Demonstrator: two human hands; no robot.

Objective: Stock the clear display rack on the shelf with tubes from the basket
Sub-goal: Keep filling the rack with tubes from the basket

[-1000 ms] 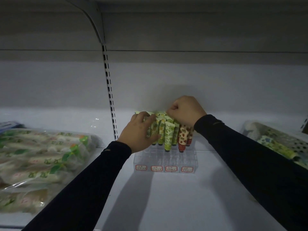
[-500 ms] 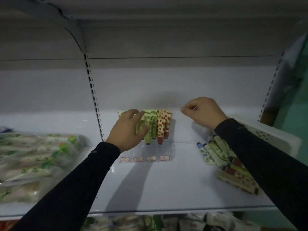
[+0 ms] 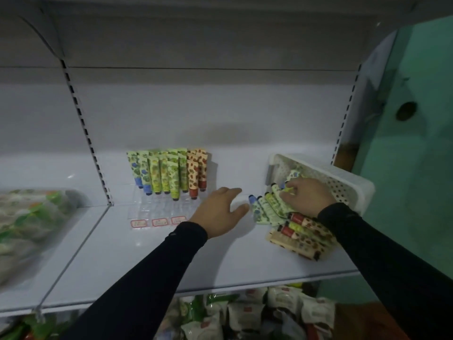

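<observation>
- White metal shelf (image 3: 147, 256), seen from the head camera, carries everything; a slotted upright (image 3: 85, 133) runs up its back wall on the left.
- Clear display rack (image 3: 157, 209) sits near the middle of the shelf toward the far wall, with red-framed labels along its near edge.
- Its far rows hold upright tubes (image 3: 166, 173), caps down: blue-flowered ones at the left, green-patterned in the middle, brown-spotted at the right. The near rows stand unfilled.
- White perforated basket (image 3: 343, 182) lies at the right end of the shelf, tipped so its opening faces left, and loose tubes (image 3: 267, 209) spill from it onto the shelf.
- Right hand (image 3: 306, 197) is at the basket mouth, on top of the spilled pile, its fingers curled round a green tube there.
- Left hand (image 3: 220, 212) hovers between the rack and the pile, fingers straight and slightly spread, holding nothing.
- Bagged goods (image 3: 27, 224) lie on the shelf at the far left, blurred; more packets (image 3: 245, 315) show on the level below.
</observation>
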